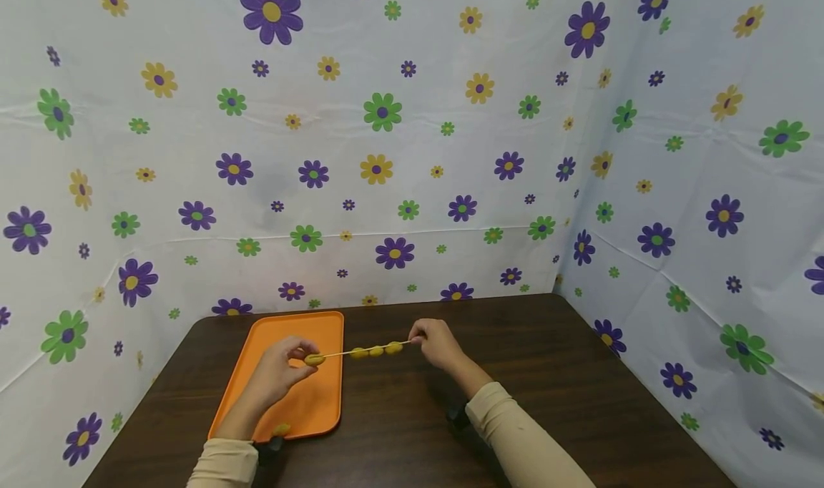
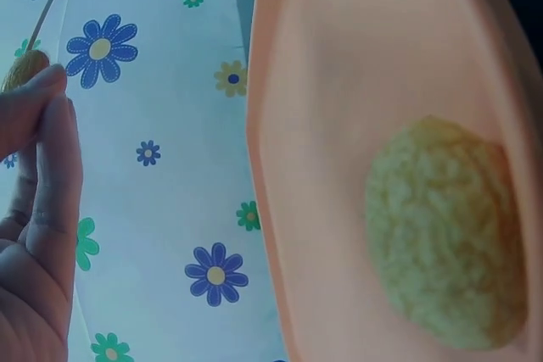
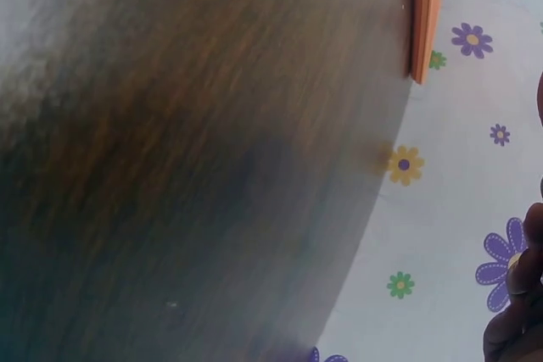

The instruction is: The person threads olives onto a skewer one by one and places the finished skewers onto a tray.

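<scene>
My right hand [image 1: 439, 342] pinches one end of a thin skewer [image 1: 335, 354], held nearly level above the table. Three yellow, wrinkled oval pieces [image 1: 376, 350] sit threaded along it, closer to the right hand. Between thumb and fingers my left hand [image 1: 280, 365] pinches another such oval piece [image 1: 315, 359], right at the skewer's other end. The left wrist view shows this pinched piece [image 2: 27, 69] meeting the stick. A loose wrinkled piece [image 2: 445, 235] lies in the orange tray [image 1: 309, 409], by its near edge. Only some curled fingers [image 3: 526, 277] appear in the right wrist view.
The orange tray stands on the left of a dark brown wooden table [image 1: 515, 373], beneath the left hand. A flower-print cloth [image 1: 425, 187] hangs behind the table and along its right side. Dark wrist straps [image 1: 458, 416] sit below both forearms.
</scene>
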A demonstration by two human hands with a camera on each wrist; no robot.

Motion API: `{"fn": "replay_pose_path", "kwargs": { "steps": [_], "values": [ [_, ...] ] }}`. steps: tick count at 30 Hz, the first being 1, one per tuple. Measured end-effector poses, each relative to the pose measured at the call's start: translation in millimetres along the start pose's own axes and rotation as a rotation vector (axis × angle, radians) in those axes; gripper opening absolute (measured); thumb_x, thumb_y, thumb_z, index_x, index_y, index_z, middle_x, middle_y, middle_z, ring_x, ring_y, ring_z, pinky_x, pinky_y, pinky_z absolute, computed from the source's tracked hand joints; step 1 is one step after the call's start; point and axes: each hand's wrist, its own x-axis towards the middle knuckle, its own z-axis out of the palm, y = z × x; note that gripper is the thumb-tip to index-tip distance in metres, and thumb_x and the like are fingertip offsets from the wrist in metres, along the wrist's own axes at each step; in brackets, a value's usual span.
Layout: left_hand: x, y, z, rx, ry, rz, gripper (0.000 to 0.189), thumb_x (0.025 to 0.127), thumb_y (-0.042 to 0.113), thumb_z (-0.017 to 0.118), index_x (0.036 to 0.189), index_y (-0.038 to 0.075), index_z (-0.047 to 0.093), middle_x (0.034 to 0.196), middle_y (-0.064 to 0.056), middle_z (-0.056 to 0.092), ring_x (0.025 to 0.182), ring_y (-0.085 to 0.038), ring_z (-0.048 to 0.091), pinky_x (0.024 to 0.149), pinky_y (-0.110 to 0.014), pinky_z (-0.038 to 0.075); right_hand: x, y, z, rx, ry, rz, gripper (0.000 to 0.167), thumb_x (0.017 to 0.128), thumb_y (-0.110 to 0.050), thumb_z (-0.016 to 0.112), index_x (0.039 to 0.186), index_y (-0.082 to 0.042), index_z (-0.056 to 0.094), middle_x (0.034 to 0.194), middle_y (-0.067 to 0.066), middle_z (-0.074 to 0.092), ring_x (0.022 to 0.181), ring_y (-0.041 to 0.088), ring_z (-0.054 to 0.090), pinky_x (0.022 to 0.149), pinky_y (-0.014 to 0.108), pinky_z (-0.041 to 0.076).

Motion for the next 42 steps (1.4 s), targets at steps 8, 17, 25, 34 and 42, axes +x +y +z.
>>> {"fn": "replay_pose_path", "kwargs": {
  "steps": [8,17,25,34,42],
  "values": [
    [-3.0,-3.2,0.3,-0.18,-0.044,-0.158,0.03,0.086,0.01,0.081,0.115,0.008,0.074,0.107,-0.006,0.074,0.102,-0.026,0.067,0.083,-0.037,0.058,-0.4,0.0,2.1,-0.003,0.017,0.013,0.016,0.09,0.006,0.07,0.079,-0.006,0.071,0.08,0.001,0.068,0.072,0.012,0.058,0.066,0.029,0.053],
    [-2.8,-5.8,4.7,-0.448,0.058,-0.279,0.04,0.088,0.018,0.081,0.122,-0.001,0.069,0.112,-0.011,0.072,0.099,-0.021,0.07,0.087,-0.028,0.058,-0.3,-2.4,3.6,0.011,0.031,0.006,0.014,0.089,0.006,0.071,0.081,-0.005,0.071,0.082,0.002,0.07,0.072,0.012,0.058,0.066,0.028,0.053],
    [-0.4,-2.5,13.2,-0.664,0.134,-0.379,0.042,0.086,0.021,0.083,0.12,-0.001,0.069,0.105,-0.004,0.07,0.099,-0.021,0.071,0.087,-0.027,0.058,0.7,-3.9,3.2,0.0,0.058,0.012,0.015,0.089,0.006,0.071,0.081,-0.006,0.071,0.081,0.003,0.07,0.072,0.013,0.058,0.066,0.029,0.052],
    [2.8,5.1,20.5,-0.717,0.148,-0.412,0.04,0.086,0.02,0.084,0.119,0.0,0.073,0.102,0.0,0.072,0.093,-0.012,0.07,0.085,-0.023,0.057,-0.1,-5.9,-1.0,-0.022,0.061,0.034,0.016,0.089,0.007,0.071,0.08,-0.006,0.07,0.082,0.004,0.069,0.073,0.014,0.058,0.067,0.03,0.052],
    [4.1,8.2,25.4,-0.753,0.161,-0.409,0.041,0.086,0.017,0.083,0.119,-0.002,0.071,0.1,0.0,0.071,0.093,-0.014,0.07,0.085,-0.023,0.057,-1.9,-6.2,-0.6,-0.01,0.065,0.029,0.014,0.089,0.007,0.071,0.08,-0.005,0.071,0.082,0.004,0.069,0.074,0.013,0.058,0.068,0.029,0.052]
  ]
}}
